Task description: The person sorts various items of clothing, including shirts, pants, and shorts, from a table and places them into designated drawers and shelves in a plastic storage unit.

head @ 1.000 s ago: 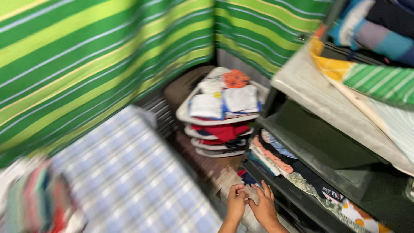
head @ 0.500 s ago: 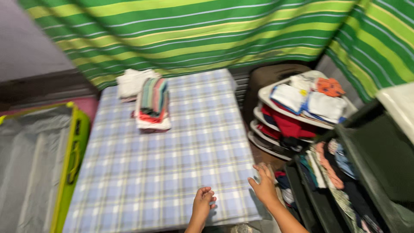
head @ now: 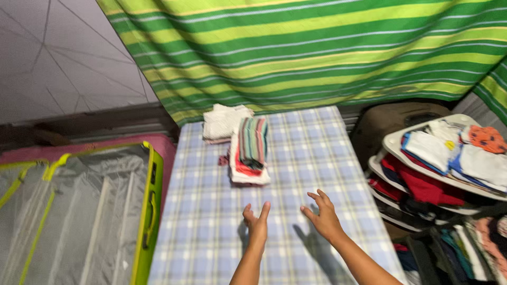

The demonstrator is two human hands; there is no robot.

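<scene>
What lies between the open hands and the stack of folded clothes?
Head view: only bare plaid cloth between left hand, right hand and folded stack.

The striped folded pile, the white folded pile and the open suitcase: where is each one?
Striped folded pile [head: 252, 141], head view, on its top striped cloth.
White folded pile [head: 224, 121], head view, on the middle of its top.
Open suitcase [head: 149, 211], head view, on its yellow-green rim.
</scene>
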